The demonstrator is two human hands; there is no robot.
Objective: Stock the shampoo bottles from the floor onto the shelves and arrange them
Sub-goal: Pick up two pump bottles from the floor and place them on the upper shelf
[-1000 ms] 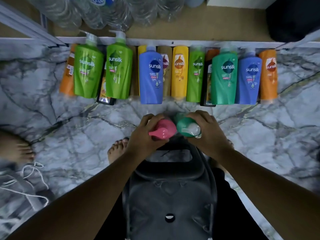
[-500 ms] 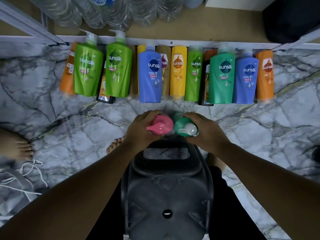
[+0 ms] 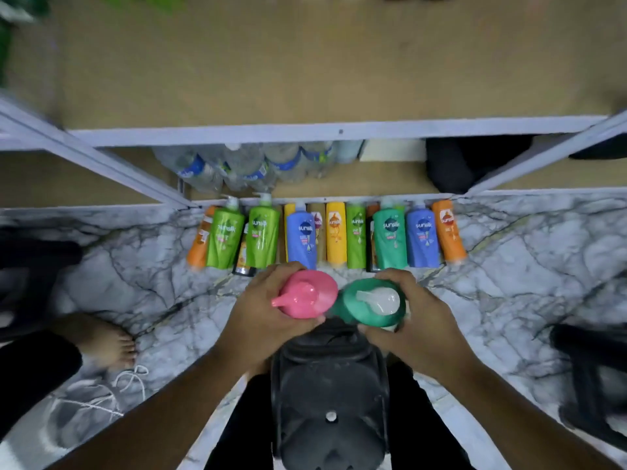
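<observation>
The word "sunsilk" is printed on the tall blue plastic bottle (image 3: 301, 240) and the teal plastic bottle (image 3: 390, 239) by the white metal shelf rail (image 3: 322, 199).

The view has lifted and pulled back: a tan upper shelf (image 3: 305, 72) with its pale front rail (image 3: 339, 132) now fills the top, and the water bottles (image 3: 251, 167) sit mid-frame instead of at the edge. The row of shampoo bottles (image 3: 325, 232) on the floor looks smaller and farther off. The left hand (image 3: 261, 313) with the pink bottle (image 3: 307, 295) and the right hand (image 3: 420, 317) with the green bottle (image 3: 369, 301) are raised nearer the camera, now overlapping the row's near ends.
</observation>
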